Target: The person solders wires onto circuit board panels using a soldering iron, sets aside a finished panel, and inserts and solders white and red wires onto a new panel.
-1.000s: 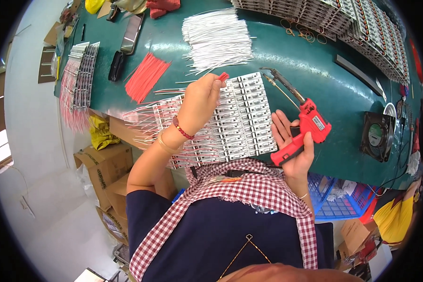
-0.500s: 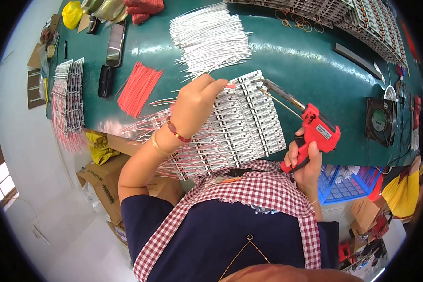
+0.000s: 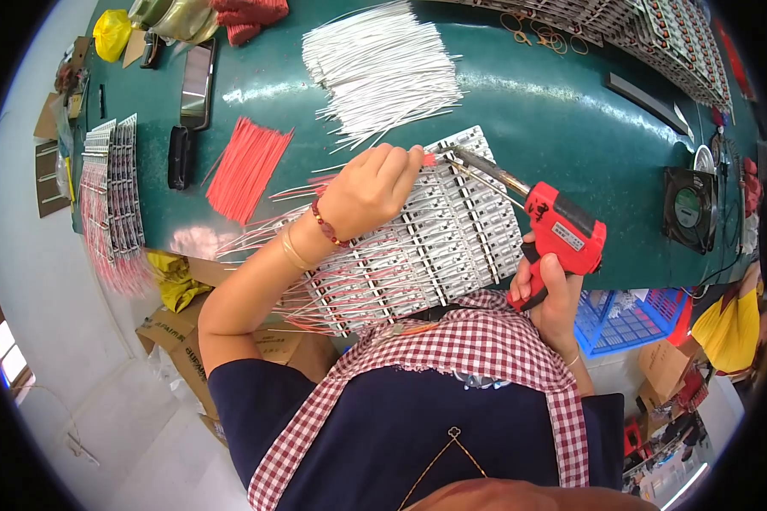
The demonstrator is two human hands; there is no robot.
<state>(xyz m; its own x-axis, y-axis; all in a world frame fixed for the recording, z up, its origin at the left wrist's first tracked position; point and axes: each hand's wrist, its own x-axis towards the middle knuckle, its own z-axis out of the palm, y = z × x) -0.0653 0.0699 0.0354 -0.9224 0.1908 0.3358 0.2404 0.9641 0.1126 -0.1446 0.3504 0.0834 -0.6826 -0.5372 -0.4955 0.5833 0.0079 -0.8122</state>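
Red wires (image 3: 429, 159) poke out between the thumb and fingers of our left hand (image 3: 371, 187), which is closed in a pinch on them over the upper part of a panel of white circuit boards (image 3: 464, 226). Our right hand (image 3: 556, 298) curls around the handle of a red soldering gun (image 3: 567, 226), its metal tip angled left, close to the wire ends; we cannot tell whether the two touch. Beneath both, the panel lies aslant at the near edge of the green counter (image 3: 596, 140), with loose leads fanning from its left side.

Farther out, we have a heap of red wires (image 3: 249, 170) to the left and a broad heap of white wires (image 3: 379, 72) beyond the panel. Past the red heap lie a black case (image 3: 180, 157) and a phone (image 3: 197, 81). Off to our right stands a black fan (image 3: 689, 209), and at the far right, stacked boards (image 3: 686, 51). Below the counter sits a blue basket (image 3: 609, 341).
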